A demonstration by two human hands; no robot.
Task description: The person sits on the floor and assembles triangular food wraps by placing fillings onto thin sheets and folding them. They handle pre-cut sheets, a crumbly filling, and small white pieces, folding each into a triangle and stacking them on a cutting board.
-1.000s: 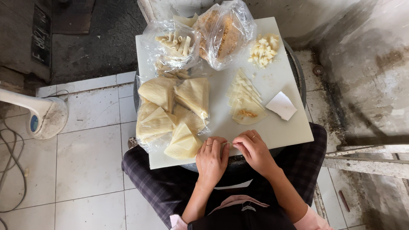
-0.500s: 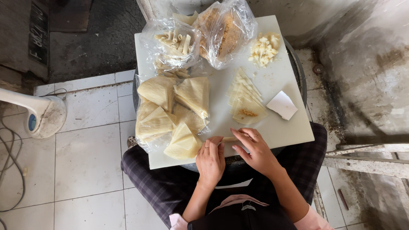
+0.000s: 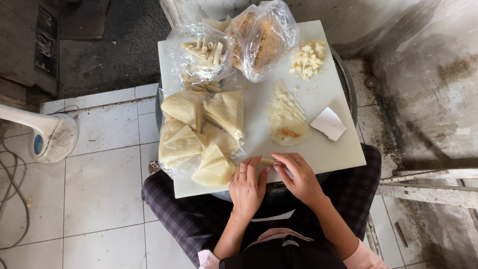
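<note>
My left hand (image 3: pixel 248 184) and my right hand (image 3: pixel 297 177) meet at the near edge of a white board (image 3: pixel 326 152). Between their fingertips lies a small pale rolled wrapper (image 3: pixel 268 161), pinched from both sides. Just beyond it a fan of triangular pastry sheets (image 3: pixel 284 113) lies on the board, the front one carrying a dab of brown filling (image 3: pixel 289 132). Folded stacks of pastry sheets in clear plastic (image 3: pixel 201 132) sit left of my left hand.
At the board's far side are a bag of finished rolls (image 3: pixel 201 52), a bag of brown filling (image 3: pixel 261 40) and a heap of pale cubes (image 3: pixel 307 59). A white folded paper (image 3: pixel 328 123) lies at right. A fan base (image 3: pixel 47 137) stands on the tiled floor left.
Both hands have stayed at the board's near edge. The fingers have closed in on the small wrapper, working it into a roll.
</note>
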